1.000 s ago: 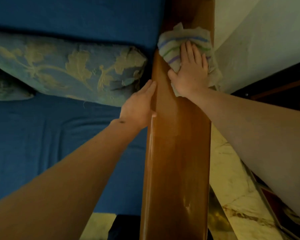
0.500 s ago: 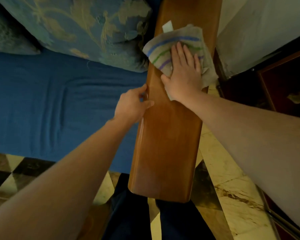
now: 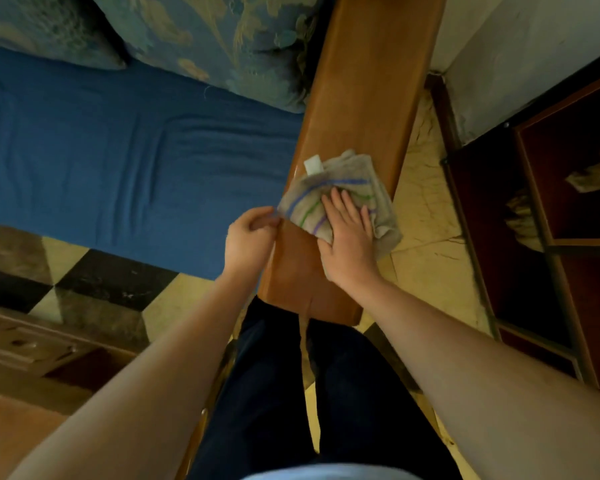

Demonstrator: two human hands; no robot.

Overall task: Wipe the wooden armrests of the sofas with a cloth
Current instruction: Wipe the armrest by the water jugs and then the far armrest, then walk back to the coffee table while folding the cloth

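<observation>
A long brown wooden armrest (image 3: 368, 84) runs from the top of the view down to its rounded front end above my knees. On it lies a crumpled grey cloth (image 3: 312, 199) with blue, green and purple stripes and a small white tag. My right hand (image 3: 347, 237) presses flat on the cloth with straight fingers. My left hand (image 3: 248, 239) sits at the armrest's left edge, fingers curled against the wood right beside the cloth's corner.
The blue sofa seat (image 3: 118, 168) and patterned cushions (image 3: 215, 39) lie left of the armrest. A dark red wooden cabinet (image 3: 568, 209) stands at the right, a white wall (image 3: 520, 46) behind it. Checkered floor tiles (image 3: 94, 282) and my dark trousers (image 3: 291, 393) are below.
My right hand has dragged the cloth down the armrest toward its front end. My left hand slid along the left edge with it and curled its fingers. The view pulled back.
</observation>
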